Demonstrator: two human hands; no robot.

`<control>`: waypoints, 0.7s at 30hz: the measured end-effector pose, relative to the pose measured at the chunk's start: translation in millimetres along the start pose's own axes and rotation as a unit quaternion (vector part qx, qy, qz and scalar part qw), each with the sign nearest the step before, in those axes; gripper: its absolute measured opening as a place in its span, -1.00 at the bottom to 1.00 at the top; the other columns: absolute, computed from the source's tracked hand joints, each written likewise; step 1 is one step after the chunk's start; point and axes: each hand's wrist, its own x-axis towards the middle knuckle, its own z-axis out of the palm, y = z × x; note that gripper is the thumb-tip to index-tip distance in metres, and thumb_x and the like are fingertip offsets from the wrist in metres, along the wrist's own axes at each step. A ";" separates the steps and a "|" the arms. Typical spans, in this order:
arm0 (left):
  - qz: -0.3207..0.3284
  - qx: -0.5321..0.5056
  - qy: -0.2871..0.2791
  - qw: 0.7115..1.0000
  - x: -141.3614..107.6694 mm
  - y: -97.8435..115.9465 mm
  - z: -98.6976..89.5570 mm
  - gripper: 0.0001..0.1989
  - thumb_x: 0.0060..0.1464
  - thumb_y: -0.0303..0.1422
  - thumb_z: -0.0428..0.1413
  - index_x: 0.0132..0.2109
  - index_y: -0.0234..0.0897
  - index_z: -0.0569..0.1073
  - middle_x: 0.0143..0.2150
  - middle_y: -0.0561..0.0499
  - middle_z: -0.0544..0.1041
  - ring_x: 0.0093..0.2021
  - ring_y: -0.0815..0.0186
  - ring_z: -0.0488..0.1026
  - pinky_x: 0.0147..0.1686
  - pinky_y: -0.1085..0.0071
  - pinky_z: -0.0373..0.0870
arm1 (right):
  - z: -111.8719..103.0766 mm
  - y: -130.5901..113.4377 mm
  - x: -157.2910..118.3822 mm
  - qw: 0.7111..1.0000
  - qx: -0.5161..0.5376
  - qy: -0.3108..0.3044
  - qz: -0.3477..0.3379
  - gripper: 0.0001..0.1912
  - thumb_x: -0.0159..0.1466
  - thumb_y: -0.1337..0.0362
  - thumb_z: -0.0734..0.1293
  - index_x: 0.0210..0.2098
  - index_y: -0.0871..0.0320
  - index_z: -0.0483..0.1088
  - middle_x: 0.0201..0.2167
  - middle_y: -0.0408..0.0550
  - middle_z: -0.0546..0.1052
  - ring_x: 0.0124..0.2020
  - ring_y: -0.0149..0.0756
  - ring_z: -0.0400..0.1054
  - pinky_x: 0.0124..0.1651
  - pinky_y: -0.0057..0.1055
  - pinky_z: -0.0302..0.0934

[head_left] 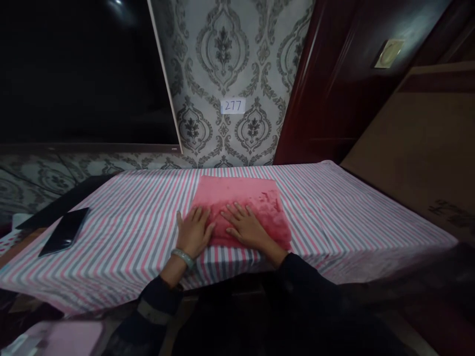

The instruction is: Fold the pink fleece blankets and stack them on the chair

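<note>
A pinkish-red cloth [237, 188] lies flat in a rough rectangle near the front edge of the table, its surface darker and ruffled toward the near side. My left hand [193, 231] rests on its left part, fingers stretched out and pointing away from me; a pale green bracelet circles that wrist. On the middle of the cloth my right hand [248, 226] lies palm down with its fingers spread. Neither hand grips anything. Under the cloth is a striped tablecloth [148, 212] in pink, grey and white.
A dark phone or tablet [66, 231] lies on the table's left side. Behind stand a large black screen [85, 74] and a patterned wall with a paper marked 277 [233, 106]. A big cardboard box [419, 143] borders the right side.
</note>
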 end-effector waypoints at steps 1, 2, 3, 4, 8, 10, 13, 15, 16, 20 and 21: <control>0.023 -0.021 -0.022 0.999 11.6 3.5 -6.1 -0.48 0.38 -0.19 -0.17 0.36 -0.20 0.31 0.40 -0.22 0.29 0.42 -0.02 0.16 0.36 -0.32 -0.14 | 0.5 -0.4 -0.3 1.000 0.009 0.004 0.000 -0.39 0.48 -0.06 0.08 0.46 -0.07 0.04 0.51 -0.07 -0.02 0.51 -0.02 -0.23 0.45 0.21 -0.25; 0.055 -0.047 -0.056 0.996 25.9 7.9 -10.5 -0.47 0.38 -0.18 -0.18 0.39 -0.17 0.27 0.42 -0.17 0.26 0.44 0.05 0.13 0.39 -0.23 -0.12 | 0.9 -0.9 -0.6 1.000 0.020 0.007 0.002 -0.38 0.48 -0.07 0.09 0.46 -0.07 0.05 0.51 -0.06 -0.03 0.51 -0.01 -0.24 0.44 0.22 -0.26; 0.092 -0.074 -0.104 0.988 42.5 13.0 -12.6 -0.47 0.39 -0.17 -0.20 0.41 -0.12 0.22 0.45 -0.12 0.22 0.47 0.11 0.09 0.41 -0.15 -0.10 | 1.1 -1.2 -0.9 0.999 0.032 0.009 0.004 -0.39 0.48 -0.07 0.10 0.45 -0.06 0.07 0.51 -0.05 -0.02 0.51 0.00 -0.24 0.44 0.22 -0.27; 0.127 -0.095 -0.161 0.974 60.8 18.2 -12.0 -0.46 0.39 -0.16 -0.21 0.43 -0.08 0.18 0.48 -0.08 0.16 0.48 0.15 0.04 0.41 -0.11 -0.09 | 1.2 -1.5 -1.2 0.999 0.045 0.009 0.006 -0.39 0.47 -0.08 0.11 0.44 -0.06 0.11 0.50 -0.04 0.02 0.51 0.00 -0.23 0.45 0.21 -0.29; 0.187 -0.080 -0.303 0.931 137.4 32.6 12.8 -0.44 0.37 -0.10 -0.16 0.45 0.05 0.11 0.53 -0.03 -0.02 0.52 0.07 -0.11 0.38 -0.26 -0.21 | 0.9 -2.3 -1.4 0.996 0.087 0.005 0.017 -0.39 0.46 -0.10 0.13 0.43 -0.08 0.13 0.46 -0.05 0.15 0.50 0.01 -0.19 0.47 0.16 -0.36; 0.185 -0.041 -0.298 0.935 169.1 33.6 30.3 -0.39 0.33 -0.07 -0.10 0.46 0.04 0.07 0.54 -0.06 -0.08 0.53 -0.01 -0.18 0.35 -0.35 -0.29 | 1.9 -2.3 -1.1 0.995 0.101 0.001 0.018 -0.36 0.45 -0.12 0.13 0.45 -0.10 0.07 0.48 -0.07 0.07 0.51 0.02 -0.23 0.47 0.17 -0.36; 0.165 -0.014 -0.288 0.943 202.9 30.1 51.8 -0.33 0.31 -0.03 -0.09 0.48 0.03 0.01 0.55 -0.06 -0.13 0.53 -0.07 -0.23 0.33 -0.39 -0.30 | 4.9 -1.6 -0.4 0.993 0.115 0.000 0.020 -0.33 0.44 -0.14 0.13 0.47 -0.12 0.02 0.51 -0.11 -0.04 0.52 -0.02 -0.30 0.47 0.16 -0.35; 0.141 -0.016 -0.284 0.948 216.8 26.7 62.0 -0.35 0.32 -0.01 -0.14 0.48 0.04 0.00 0.55 -0.02 -0.10 0.53 -0.06 -0.20 0.34 -0.36 -0.26 | 6.3 -0.6 -0.4 0.992 0.122 0.004 0.022 -0.32 0.44 -0.15 0.13 0.47 -0.14 0.00 0.52 -0.14 -0.07 0.52 -0.06 -0.33 0.48 0.16 -0.36; 0.129 -0.018 -0.277 0.952 221.4 25.2 66.3 -0.36 0.33 -0.01 -0.18 0.48 0.04 0.01 0.54 -0.01 -0.06 0.52 -0.04 -0.17 0.36 -0.33 -0.23 | 6.4 0.0 -0.5 0.992 0.124 0.005 0.022 -0.32 0.44 -0.15 0.13 0.47 -0.14 -0.02 0.52 -0.15 -0.08 0.52 -0.06 -0.34 0.48 0.16 -0.37; 0.102 -0.024 -0.211 0.972 227.6 21.3 78.7 -0.40 0.36 -0.02 -0.27 0.44 -0.02 0.14 0.49 0.00 0.15 0.48 0.03 0.02 0.40 -0.17 -0.14 | 3.4 0.9 -1.5 0.991 0.133 0.004 0.012 -0.33 0.45 -0.14 0.10 0.48 -0.11 -0.02 0.52 -0.14 -0.08 0.52 -0.06 -0.33 0.48 0.16 -0.37; 0.103 -0.022 -0.197 0.975 227.1 21.1 80.2 -0.40 0.37 -0.03 -0.29 0.43 -0.03 0.16 0.47 0.01 0.18 0.47 0.06 0.05 0.41 -0.13 -0.12 | 2.4 0.5 -1.6 0.991 0.135 0.006 0.010 -0.33 0.46 -0.13 0.09 0.47 -0.10 -0.01 0.52 -0.14 -0.07 0.52 -0.07 -0.32 0.48 0.15 -0.37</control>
